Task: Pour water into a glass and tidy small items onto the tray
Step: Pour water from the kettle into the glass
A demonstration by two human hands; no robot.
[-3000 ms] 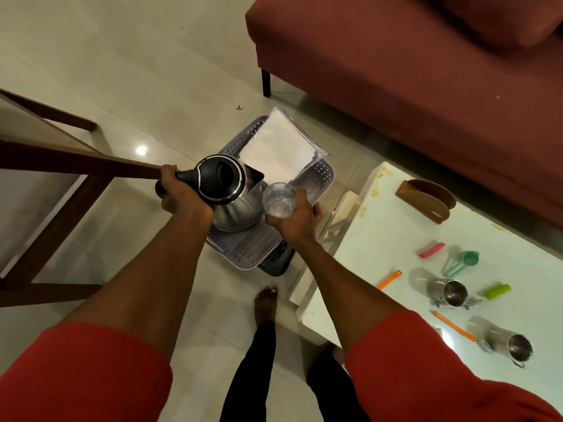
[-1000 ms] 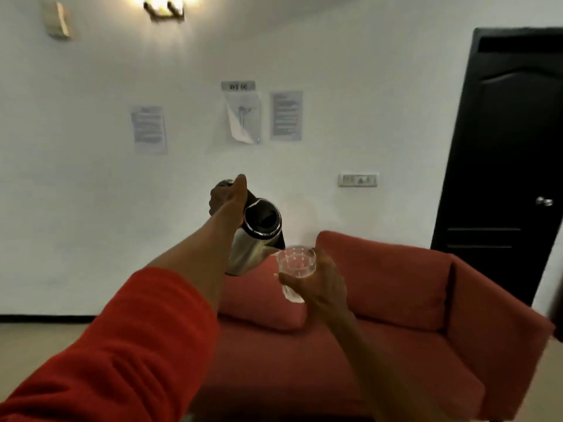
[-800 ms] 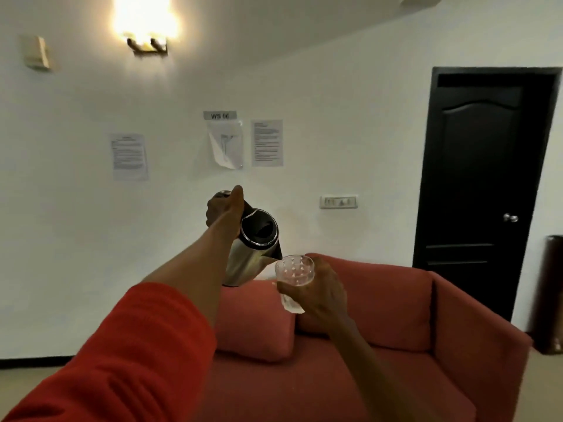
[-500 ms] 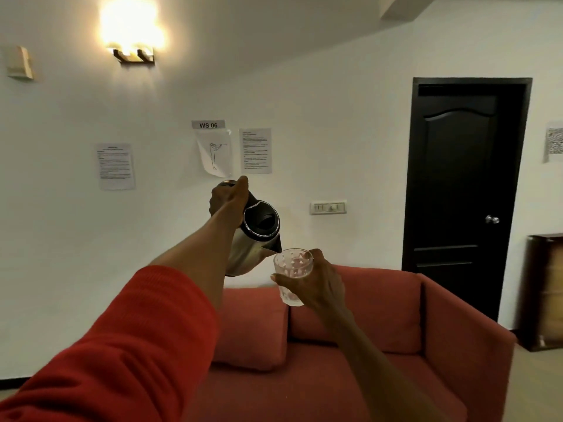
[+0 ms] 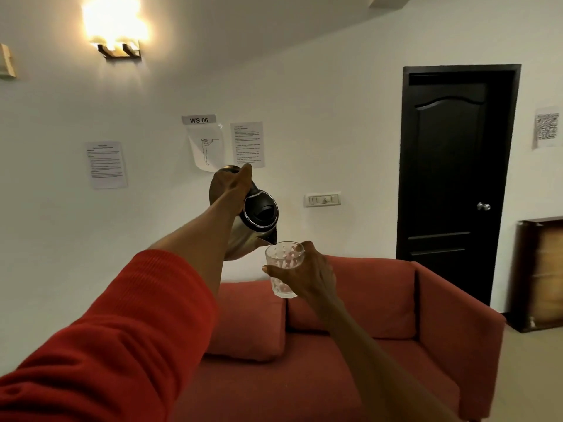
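My left hand [image 5: 229, 184] grips the handle of a steel kettle [image 5: 248, 229] with a black lid, held up at chest height and tilted to the right. Its spout sits just over the rim of a clear patterned glass [image 5: 284, 266]. My right hand [image 5: 307, 274] holds that glass upright from the right side, fingers wrapped round it. I cannot tell whether water is flowing. The tray and the small items are out of view.
A red sofa [image 5: 350, 345] with a cushion stands ahead, below my hands. Behind it is a white wall with taped papers [image 5: 106, 164] and a switch plate [image 5: 323, 200]. A black door [image 5: 454, 178] is at the right, a wooden cabinet [image 5: 540, 274] beside it.
Three seconds ago I looked down at the tray and table; the view has since swung up to the wall. Kettle and glass stay together, the spout now closer over the rim.
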